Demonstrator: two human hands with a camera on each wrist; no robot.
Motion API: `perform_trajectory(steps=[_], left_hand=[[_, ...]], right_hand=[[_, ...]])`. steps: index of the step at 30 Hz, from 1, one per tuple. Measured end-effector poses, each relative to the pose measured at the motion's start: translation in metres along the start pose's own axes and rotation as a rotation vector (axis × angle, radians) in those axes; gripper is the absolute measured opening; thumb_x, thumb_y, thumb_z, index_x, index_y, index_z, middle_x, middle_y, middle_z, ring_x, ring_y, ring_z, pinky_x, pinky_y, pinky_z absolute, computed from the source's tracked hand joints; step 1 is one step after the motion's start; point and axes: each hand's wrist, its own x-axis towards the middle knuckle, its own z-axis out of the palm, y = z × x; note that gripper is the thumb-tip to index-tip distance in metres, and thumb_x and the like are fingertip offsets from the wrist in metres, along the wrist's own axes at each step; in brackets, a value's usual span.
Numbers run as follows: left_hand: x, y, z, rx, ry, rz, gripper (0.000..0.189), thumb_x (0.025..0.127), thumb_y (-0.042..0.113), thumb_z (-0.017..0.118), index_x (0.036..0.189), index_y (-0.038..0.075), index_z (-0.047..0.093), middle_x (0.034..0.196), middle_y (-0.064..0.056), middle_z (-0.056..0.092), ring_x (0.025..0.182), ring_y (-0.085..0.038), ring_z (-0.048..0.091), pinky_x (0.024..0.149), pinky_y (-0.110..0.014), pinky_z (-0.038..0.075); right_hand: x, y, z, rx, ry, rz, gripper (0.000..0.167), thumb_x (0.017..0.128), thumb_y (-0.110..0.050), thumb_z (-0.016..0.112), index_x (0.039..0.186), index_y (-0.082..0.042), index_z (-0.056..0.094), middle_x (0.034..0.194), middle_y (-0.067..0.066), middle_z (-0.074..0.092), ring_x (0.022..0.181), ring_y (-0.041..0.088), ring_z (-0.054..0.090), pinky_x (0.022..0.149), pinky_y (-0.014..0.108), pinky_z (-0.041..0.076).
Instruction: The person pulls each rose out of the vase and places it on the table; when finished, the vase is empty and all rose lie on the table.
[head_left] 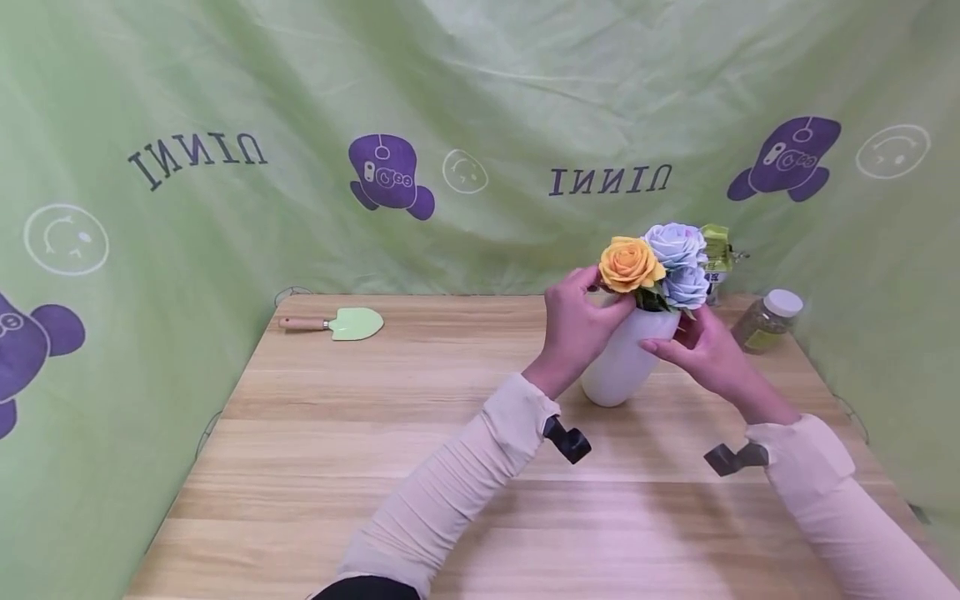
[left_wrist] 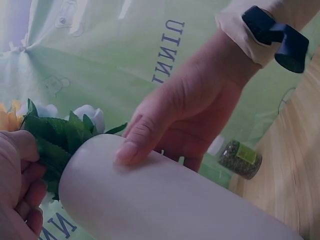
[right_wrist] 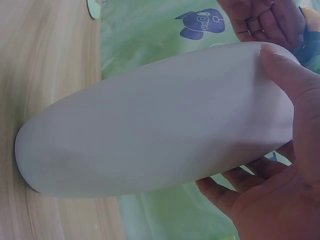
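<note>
A tall white vase (head_left: 628,358) stands slightly tilted on the table, holding an orange rose (head_left: 632,265) and pale blue roses (head_left: 675,245) with green leaves (left_wrist: 50,137). My left hand (head_left: 576,321) is at the vase's mouth, its curled fingers pinching the orange rose just under the bloom; the stem is hidden. With thumb in front and fingers behind, my right hand (head_left: 708,354) grips the upper part of the vase. In the right wrist view the vase's base (right_wrist: 27,160) meets the wooden tabletop.
To the right stands a jar (head_left: 763,323) with a white lid and dark contents. Behind the roses is a green-topped package (head_left: 716,250), partly hidden. A small trowel (head_left: 354,324) with a green blade lies at the back left. Green printed cloth (head_left: 480,100) encloses the table.
</note>
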Motion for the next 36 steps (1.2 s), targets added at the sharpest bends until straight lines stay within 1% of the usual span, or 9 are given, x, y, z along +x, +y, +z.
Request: perform_trajectory(steps=[4,7,11,14,19,25,29,31,36], left_hand=[[0.005,0.004,-0.002,-0.112,0.008,-0.029,0.033,0.081,0.008,0.079,0.112,0.003,0.073,0.100,-0.011,0.078,0.087,-0.012,0.066,0.077,-0.017,0.058],[0.006,0.005,-0.003,-0.190,0.000,-0.058,0.034,0.081,0.004,0.078,0.114,0.001,0.072,0.105,-0.013,0.077,0.088,-0.010,0.068,0.078,-0.019,0.061],[0.006,0.003,-0.003,-0.268,-0.012,-0.108,0.036,0.082,0.002,0.077,0.117,0.000,0.071,0.112,-0.016,0.076,0.093,-0.012,0.072,0.082,-0.017,0.061],[0.007,0.003,-0.003,-0.324,-0.009,-0.138,0.037,0.082,0.000,0.076,0.118,-0.002,0.070,0.111,-0.019,0.075,0.094,-0.014,0.074,0.081,-0.016,0.061],[0.007,0.002,-0.003,-0.415,0.008,-0.177,0.037,0.081,-0.003,0.076,0.118,-0.004,0.070,0.113,-0.022,0.074,0.094,-0.018,0.075,0.078,-0.019,0.062],[0.007,0.003,-0.004,-0.416,0.010,-0.220,0.034,0.082,0.002,0.078,0.115,-0.002,0.071,0.112,-0.020,0.074,0.090,-0.010,0.072,0.077,-0.019,0.062],[0.008,0.005,-0.006,-0.395,0.014,-0.222,0.033,0.083,0.007,0.080,0.114,-0.001,0.072,0.110,-0.018,0.075,0.089,-0.008,0.070,0.076,-0.018,0.062],[0.009,0.006,-0.007,-0.398,0.021,-0.215,0.033,0.083,0.009,0.080,0.113,-0.001,0.072,0.110,-0.018,0.075,0.089,-0.008,0.070,0.076,-0.018,0.062],[0.009,0.009,-0.010,-0.436,0.037,-0.203,0.035,0.084,0.009,0.079,0.116,-0.001,0.071,0.114,-0.019,0.074,0.092,-0.008,0.070,0.080,-0.020,0.062]], right_hand=[[0.001,-0.001,0.000,-0.009,0.021,-0.004,0.084,0.091,-0.001,0.071,0.159,-0.016,0.023,0.146,0.012,0.046,0.115,-0.010,0.053,0.089,0.008,0.054],[0.002,-0.001,0.000,-0.001,0.022,0.001,0.083,0.090,-0.001,0.071,0.158,-0.015,0.024,0.144,0.009,0.047,0.115,-0.009,0.054,0.089,0.008,0.054],[0.002,0.000,0.001,0.000,0.008,0.014,0.085,0.091,-0.003,0.071,0.158,-0.018,0.023,0.147,0.014,0.044,0.117,-0.009,0.053,0.089,0.008,0.054],[0.001,0.001,0.001,-0.010,0.004,0.013,0.085,0.091,-0.004,0.071,0.159,-0.019,0.022,0.149,0.019,0.041,0.118,-0.009,0.051,0.090,0.007,0.053],[0.000,0.002,0.002,-0.019,0.010,0.008,0.085,0.091,-0.003,0.071,0.158,-0.019,0.022,0.148,0.020,0.042,0.117,-0.010,0.051,0.090,0.007,0.053],[0.000,0.004,0.001,-0.016,0.009,-0.023,0.086,0.090,-0.001,0.071,0.159,-0.019,0.021,0.149,0.017,0.043,0.118,-0.010,0.051,0.091,0.007,0.052],[0.000,0.004,0.000,-0.018,-0.002,-0.054,0.087,0.090,0.002,0.070,0.159,-0.018,0.021,0.148,0.012,0.044,0.118,-0.011,0.052,0.091,0.007,0.053],[0.000,0.003,-0.001,-0.027,-0.008,-0.061,0.087,0.090,0.002,0.069,0.159,-0.018,0.020,0.148,0.014,0.044,0.118,-0.011,0.051,0.091,0.007,0.053],[0.000,0.002,-0.002,-0.049,-0.022,-0.053,0.090,0.091,0.000,0.070,0.160,-0.019,0.016,0.151,0.027,0.037,0.118,-0.012,0.049,0.091,0.006,0.051]])
